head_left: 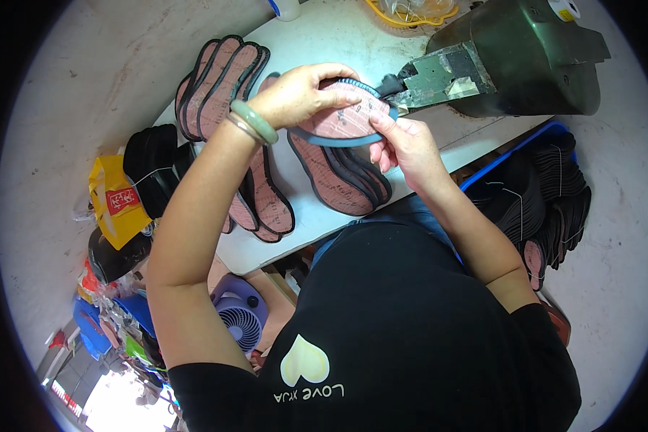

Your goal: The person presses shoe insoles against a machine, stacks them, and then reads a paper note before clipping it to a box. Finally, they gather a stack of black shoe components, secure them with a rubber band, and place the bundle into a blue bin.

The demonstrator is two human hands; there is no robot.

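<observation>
My left hand [301, 93], with a green bangle at the wrist, curls over the top of a pink insole with a dark blue rim [342, 124]. My right hand [405, 144] pinches the same insole at its right end. That end sits against the dark nozzle [390, 85] of a green machine [525, 57]. Both hands hold the insole above the white table [324, 43].
Fanned rows of pink, black-edged insoles lie on the table at left [219, 83] and centre [338, 180]. Black insole bundles fill a blue crate [547, 194] at right and a stack [155, 162] at left. A yellow bag [115, 198] and a purple fan [239, 313] are below.
</observation>
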